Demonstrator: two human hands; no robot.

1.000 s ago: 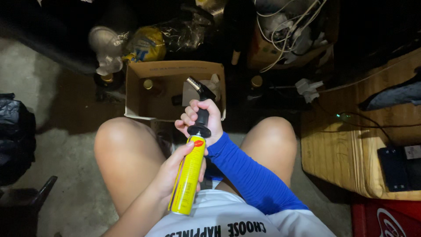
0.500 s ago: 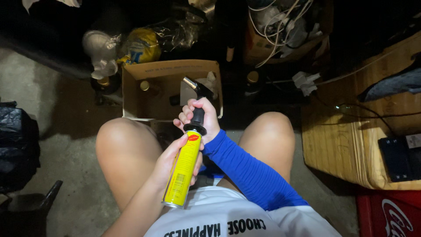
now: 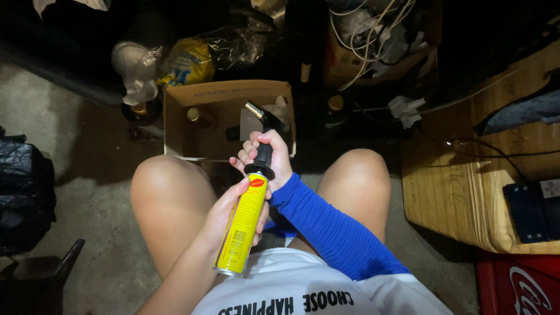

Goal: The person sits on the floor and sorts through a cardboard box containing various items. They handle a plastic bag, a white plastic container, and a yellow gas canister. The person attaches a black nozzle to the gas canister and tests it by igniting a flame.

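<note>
Yellow gas canister (image 3: pixel 242 228): left hand (image 3: pixel 224 213) wraps it. Black torch head (image 3: pixel 263 146): right hand (image 3: pixel 269 156) clenched around it. Risk: misthreading, leaking gas.

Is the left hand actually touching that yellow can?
Touching. The head view shows the left hand wrapped around the yellow can, fingers curled over its side, no gap visible.

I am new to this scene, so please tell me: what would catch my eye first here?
The bright yellow canister stands out at the centre, gripped by the left hand, while the right hand grips the black torch head on its top. Behind them sits an open cardboard box on the floor.
</note>
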